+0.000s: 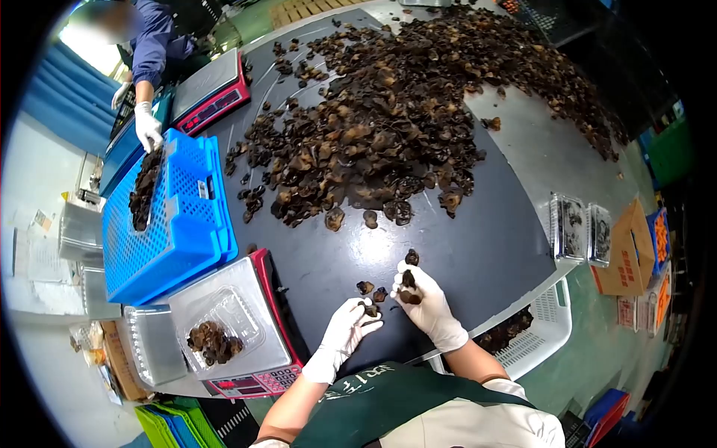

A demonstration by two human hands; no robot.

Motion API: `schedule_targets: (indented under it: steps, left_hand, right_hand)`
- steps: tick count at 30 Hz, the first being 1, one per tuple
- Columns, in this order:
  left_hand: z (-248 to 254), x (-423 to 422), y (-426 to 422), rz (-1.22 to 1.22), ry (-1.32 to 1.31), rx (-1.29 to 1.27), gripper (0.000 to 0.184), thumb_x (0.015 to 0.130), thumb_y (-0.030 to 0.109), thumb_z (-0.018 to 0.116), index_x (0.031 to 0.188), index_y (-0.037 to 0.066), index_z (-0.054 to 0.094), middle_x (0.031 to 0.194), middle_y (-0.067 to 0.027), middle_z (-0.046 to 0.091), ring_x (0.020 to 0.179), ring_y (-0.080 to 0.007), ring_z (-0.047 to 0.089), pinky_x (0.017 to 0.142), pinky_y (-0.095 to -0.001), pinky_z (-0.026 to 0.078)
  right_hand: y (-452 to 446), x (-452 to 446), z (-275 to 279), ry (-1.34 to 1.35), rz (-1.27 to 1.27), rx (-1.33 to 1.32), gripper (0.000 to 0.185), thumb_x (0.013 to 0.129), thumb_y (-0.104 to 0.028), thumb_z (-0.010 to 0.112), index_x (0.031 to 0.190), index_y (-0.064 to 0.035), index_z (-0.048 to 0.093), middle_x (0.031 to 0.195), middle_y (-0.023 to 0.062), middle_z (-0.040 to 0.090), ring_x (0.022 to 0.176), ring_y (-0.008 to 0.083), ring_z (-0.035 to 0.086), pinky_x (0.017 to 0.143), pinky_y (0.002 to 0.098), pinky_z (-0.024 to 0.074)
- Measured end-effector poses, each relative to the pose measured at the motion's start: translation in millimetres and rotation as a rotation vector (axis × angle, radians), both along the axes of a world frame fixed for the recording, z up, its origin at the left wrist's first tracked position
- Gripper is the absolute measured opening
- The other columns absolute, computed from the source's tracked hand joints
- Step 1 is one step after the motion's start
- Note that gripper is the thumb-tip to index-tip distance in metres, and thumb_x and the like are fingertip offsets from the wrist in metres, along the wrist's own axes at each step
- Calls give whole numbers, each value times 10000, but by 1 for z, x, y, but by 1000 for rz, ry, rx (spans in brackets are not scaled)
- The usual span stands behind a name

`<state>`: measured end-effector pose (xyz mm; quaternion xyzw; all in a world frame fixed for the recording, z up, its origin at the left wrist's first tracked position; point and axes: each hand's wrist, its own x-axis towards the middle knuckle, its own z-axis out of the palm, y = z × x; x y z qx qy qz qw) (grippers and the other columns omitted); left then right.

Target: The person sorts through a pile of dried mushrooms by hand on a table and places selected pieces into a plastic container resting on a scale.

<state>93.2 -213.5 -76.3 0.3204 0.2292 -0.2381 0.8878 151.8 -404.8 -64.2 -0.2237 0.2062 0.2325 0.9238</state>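
My left hand point(346, 329), in a white glove, is closed with a small dark wood ear mushroom point(370, 308) at its fingertips. Dark brown wood ear pieces point(408, 296) are gripped between the thumb and fingers of my right hand point(435, 312), also gloved. Another piece point(411, 257) shows just beyond those fingers. A couple of loose pieces point(364, 287) lie on the dark tabletop point(478, 246) between and beyond my hands. Farther off spreads a large heap of wood ear mushrooms point(373, 142).
Left of me, a scale point(276, 321) bears a clear plastic tray point(250, 317) with mushrooms. Beyond it stand blue crates point(187, 216) and a second scale point(216, 97). A co-worker's gloved hand point(148, 127) reaches over the crates. A white basket point(553, 328) sits below the table's right edge.
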Motion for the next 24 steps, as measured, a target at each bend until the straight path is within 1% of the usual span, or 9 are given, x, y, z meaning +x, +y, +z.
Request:
schedule_targets:
  steps: [4,7,10,11,15,16,19,21,24]
  left_hand:
    - [3,0,-4,-13,192,-277,316,980,270,480,1187,55,582,1184,-119,624,1188,-319,557,987,-512,465]
    - [-1,-3,-5,2,212,-600,321,977,317,495,1134,61,610,1149,-135,632,1091,-316,592,958,-492,484]
    - [7,-6,0,-24,285,-319,292,967,311,526,1015,39,619,1001,-128,639,924,-314,608,818,-452,542]
    - [14,-5,-2,0,317,-160,260,959,287,552,971,33,606,912,-93,613,797,-225,593,636,-320,539]
    - [35,8,13,-86,141,235,86,926,161,614,945,80,591,798,-10,574,608,-81,511,438,-201,344]
    - [33,11,16,-94,79,328,91,915,135,625,976,71,605,784,-4,567,606,-72,505,435,-201,337]
    - [16,23,12,-146,-264,887,245,857,51,659,1102,46,644,756,-4,547,670,-90,526,579,-217,441]
    - [0,29,10,-190,-661,1404,337,815,67,674,1147,116,645,870,-41,565,745,-164,583,681,-262,491]
    - [5,36,-3,-416,-642,1656,401,769,141,705,1161,201,645,1058,-60,548,875,-255,626,754,-334,523]
  right_hand:
    - [19,-19,16,-346,177,-141,288,1004,-230,500,1159,3,567,1002,56,600,956,141,562,885,291,445]
    - [19,-27,16,-329,202,-139,221,998,-152,500,1130,6,583,1009,60,599,977,136,554,902,286,440]
    - [-9,-9,38,-609,228,-597,199,897,-109,552,969,69,601,975,125,619,857,207,612,828,331,492]
    - [-25,-1,42,-686,219,-627,234,887,-139,555,916,88,601,940,140,629,832,222,622,817,344,502]
    - [-114,22,58,-748,836,-356,458,938,-322,471,919,90,672,937,199,699,944,255,649,854,352,494]
    - [-123,36,73,-683,1218,-500,436,943,-328,507,970,64,697,996,170,709,956,252,653,843,342,490]
    - [-102,38,89,-673,1197,-1293,306,922,-288,561,901,-18,703,851,136,701,819,239,664,760,330,502]
    - [-89,36,40,-1024,637,-1586,231,895,-263,583,980,-70,678,881,132,660,848,321,625,776,380,502]
    - [-52,44,17,-1073,403,-1717,258,881,-257,592,1093,-121,647,955,103,632,923,304,602,831,391,488]
